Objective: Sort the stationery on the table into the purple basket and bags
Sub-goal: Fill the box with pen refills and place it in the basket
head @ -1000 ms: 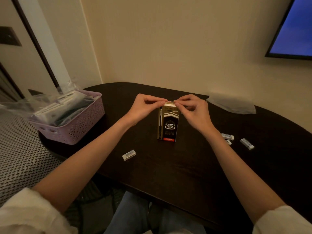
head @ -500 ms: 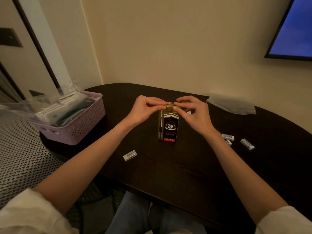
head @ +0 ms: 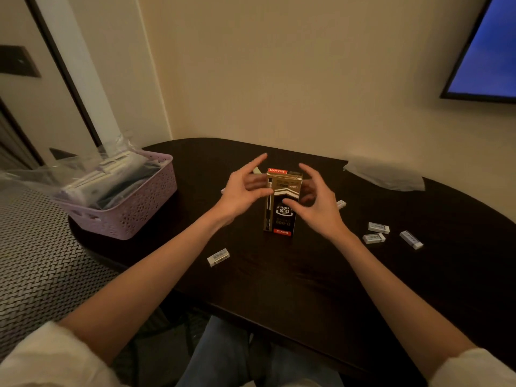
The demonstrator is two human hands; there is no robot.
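The person's left hand and right hand are bare, as are both forearms. White sleeves are pushed up near the elbows, loose and creased. Blue jeans cover the legs.

A pen box stands upright on the dark table, its print upside down. The left hand is at the box's left and the right hand at its right, both with fingers spread and relaxed. Whether they touch the box is unclear. Left of the box sits the purple basket, filled with plastic-wrapped stationery. Three erasers lie right of the box, another eraser near its front left. A clear bag lies far right of the box.
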